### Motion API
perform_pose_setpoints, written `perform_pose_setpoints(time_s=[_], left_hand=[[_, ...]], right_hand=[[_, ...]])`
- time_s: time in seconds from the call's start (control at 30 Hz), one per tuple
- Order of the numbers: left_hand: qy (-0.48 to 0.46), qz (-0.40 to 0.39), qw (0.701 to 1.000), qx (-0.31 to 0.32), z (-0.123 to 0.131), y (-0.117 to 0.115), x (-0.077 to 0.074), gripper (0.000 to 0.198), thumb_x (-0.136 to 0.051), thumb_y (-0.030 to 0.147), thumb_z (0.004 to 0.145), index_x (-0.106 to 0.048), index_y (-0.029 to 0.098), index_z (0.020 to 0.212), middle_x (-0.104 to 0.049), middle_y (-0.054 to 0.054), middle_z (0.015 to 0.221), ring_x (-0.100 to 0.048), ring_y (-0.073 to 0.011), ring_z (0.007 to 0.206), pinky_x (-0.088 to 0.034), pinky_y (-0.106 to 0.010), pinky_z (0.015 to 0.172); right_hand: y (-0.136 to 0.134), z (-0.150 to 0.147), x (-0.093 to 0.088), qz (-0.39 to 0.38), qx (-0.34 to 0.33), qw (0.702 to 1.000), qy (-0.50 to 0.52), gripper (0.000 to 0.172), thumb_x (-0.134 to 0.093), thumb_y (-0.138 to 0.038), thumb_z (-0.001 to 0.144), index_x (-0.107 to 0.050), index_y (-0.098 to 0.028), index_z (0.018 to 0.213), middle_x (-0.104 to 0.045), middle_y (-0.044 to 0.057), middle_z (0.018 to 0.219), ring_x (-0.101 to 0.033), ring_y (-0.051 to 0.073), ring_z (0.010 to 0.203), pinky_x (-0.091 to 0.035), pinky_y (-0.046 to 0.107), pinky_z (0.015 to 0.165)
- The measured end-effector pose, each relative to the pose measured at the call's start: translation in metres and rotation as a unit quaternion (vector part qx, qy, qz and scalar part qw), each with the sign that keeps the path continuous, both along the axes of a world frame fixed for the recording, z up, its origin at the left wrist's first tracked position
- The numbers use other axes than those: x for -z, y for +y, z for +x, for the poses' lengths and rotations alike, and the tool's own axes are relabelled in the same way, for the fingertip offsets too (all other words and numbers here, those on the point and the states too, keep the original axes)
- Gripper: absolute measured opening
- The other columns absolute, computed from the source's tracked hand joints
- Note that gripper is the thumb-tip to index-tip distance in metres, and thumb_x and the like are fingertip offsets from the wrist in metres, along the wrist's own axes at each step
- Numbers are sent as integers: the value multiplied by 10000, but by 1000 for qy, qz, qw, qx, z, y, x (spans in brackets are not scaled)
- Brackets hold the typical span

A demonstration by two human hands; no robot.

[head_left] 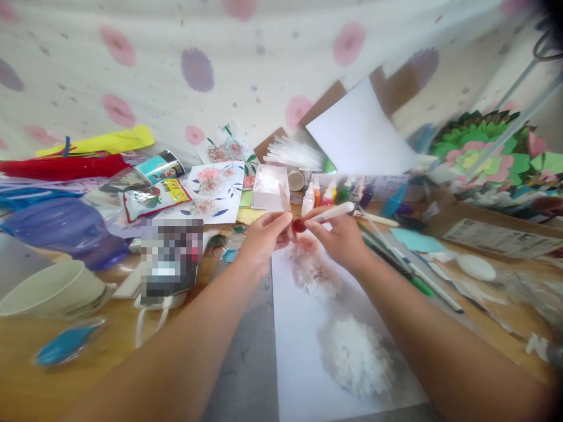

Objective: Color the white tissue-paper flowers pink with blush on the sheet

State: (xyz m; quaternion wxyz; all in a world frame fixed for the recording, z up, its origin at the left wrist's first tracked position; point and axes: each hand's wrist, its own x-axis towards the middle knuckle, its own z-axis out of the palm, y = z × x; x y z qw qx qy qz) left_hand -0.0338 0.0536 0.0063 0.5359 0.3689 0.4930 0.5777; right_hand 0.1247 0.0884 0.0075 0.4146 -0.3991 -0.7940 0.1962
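- Landmark: white sheet (292,351), flat on a grey mat (241,357).
- Far ruffled cluster (320,281): on the sheet's farther half; reddish at its far end, white at its near end.
- Near ruffled cluster (360,357): on the sheet's nearer half; white.
- Left hand (266,231): at the sheet's far left corner; thumb and fingers pinching a slender piece (285,202), details blurred.
- Right hand (341,234): above the sheet's far end; fingers closed around a white-handled tool (332,211).
- Red round item (299,226): between both hands; which one bears it, cannot tell.
- Squeeze bottles (329,196), assorted colours: beyond the sheet.
- Step in hand, judged: handling red colour.
- Next move, judged: calls for a level red item and a steady tool tip.
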Motion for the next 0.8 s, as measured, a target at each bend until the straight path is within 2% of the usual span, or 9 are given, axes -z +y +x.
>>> perform_pose_setpoints(time_s=[0.13, 0.27, 0.37, 0.43, 0.5, 0.57, 0.67, 0.73, 0.8], left_hand=[[-32, 11, 999, -4, 0, 3, 2, 414, -769, 484, 631, -654, 196, 905, -699, -14, 782, -650, -143, 690, -494, -298, 731], [-48, 13, 999, 2, 3, 4, 4, 425, -790, 452, 620, -635, 193, 919, -696, -17, 805, -648, -143, 701, -501, -312, 742], [-57, 12, 998, -4, 7, 4, 4, 400, -807, 403, 610, -623, 196, 898, -678, 4, 774, -641, -136, 688, -505, -302, 730], [-62, 12, 998, -6, 9, 4, 3, 380, -809, 378, 615, -617, 199, 891, -669, 16, 762, -643, -136, 696, -508, -303, 735], [-66, 19, 998, 3, 10, 4, 2, 364, -799, 372, 633, -614, 198, 893, -666, 19, 757, -643, -137, 705, -511, -308, 741], [-68, 20, 997, 8, 11, 3, 1, 353, -794, 368, 642, -613, 200, 894, -657, 26, 733, -640, -134, 699, -513, -305, 737], [-60, 18, 998, 13, 12, 1, 1, 344, -783, 386, 658, -619, 199, 895, -673, 11, 774, -648, -141, 720, -516, -311, 743], [-56, 25, 998, 24, 11, -1, 0, 341, -776, 399, 665, -622, 196, 892, -687, -5, 822, -651, -148, 732, -518, -324, 755], [-47, 30, 998, 27, 8, -1, 0, 352, -780, 401, 658, -624, 195, 897, -687, -5, 810, -647, -146, 716, -514, -319, 745]], right_hand=[[2, 1, 1, -28, 27, 999, -31, 77, -641, -233, 787, -716, -214, 783, -734, 32, 831, -644, 201, 813, -453, 326, 757], [4, 5, -1, -13, 25, 999, 22, 128, -605, -279, 829, -719, -221, 828, -733, 23, 859, -641, 186, 824, -450, 309, 765], [5, 9, -2, -40, 43, 997, -52, 77, -653, -238, 783, -725, -212, 773, -729, 32, 821, -634, 195, 788, -439, 321, 748], [5, 12, -3, -47, 56, 996, -42, 94, -642, -253, 800, -725, -213, 783, -728, 34, 832, -632, 189, 782, -440, 314, 740], [5, 14, -4, -30, 30, 999, 1, 127, -607, -271, 835, -723, -219, 827, -727, 26, 859, -635, 175, 803, -443, 297, 750], [4, 16, -5, -22, 9, 999, -22, 96, -631, -246, 815, -723, -220, 812, -724, 23, 848, -632, 174, 810, -437, 297, 764], [2, 17, -7, -45, 36, 996, -64, 57, -666, -211, 777, -722, -210, 771, -720, 28, 813, -626, 180, 783, -432, 303, 753], [-1, 17, -8, -46, 22, 999, -19, 90, -636, -233, 809, -722, -208, 812, -723, 26, 834, -629, 170, 778, -438, 287, 739], [-3, 15, -9, -43, -4, 999, -14, 110, -618, -239, 824, -723, -209, 807, -720, 21, 827, -625, 164, 772, -432, 276, 726]])
